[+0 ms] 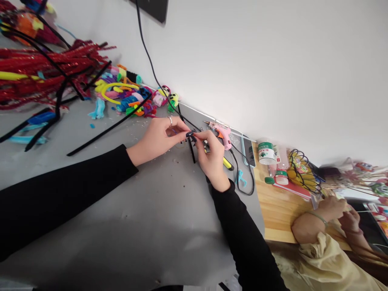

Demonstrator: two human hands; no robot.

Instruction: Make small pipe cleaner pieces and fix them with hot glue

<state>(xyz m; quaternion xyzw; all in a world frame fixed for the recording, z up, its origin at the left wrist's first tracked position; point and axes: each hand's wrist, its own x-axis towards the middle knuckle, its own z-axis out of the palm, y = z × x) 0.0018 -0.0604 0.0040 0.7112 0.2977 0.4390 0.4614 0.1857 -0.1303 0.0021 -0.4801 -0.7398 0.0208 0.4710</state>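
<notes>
My left hand (160,137), wearing a ring, is closed in a pinch over the grey table mat. Its fingertips meet those of my right hand (212,153), which is also pinched. Between them is a small black piece (190,134) that looks like a bit of pipe cleaner; the fingers hide most of it. A black pipe cleaner (192,152) runs under the hands. Just beyond my right hand lie a pink glue gun (224,136) and a yellow-and-black tool (228,163), partly covered by the hand.
Red tinsel pipe cleaners (45,72) and colourful fuzzy pieces (127,93) are heaped at the left. A black cord (148,56) hangs along the wall. Phone (248,151) and bottles (266,152) stand right. Another person's hands (333,210) work at the neighbouring wooden table.
</notes>
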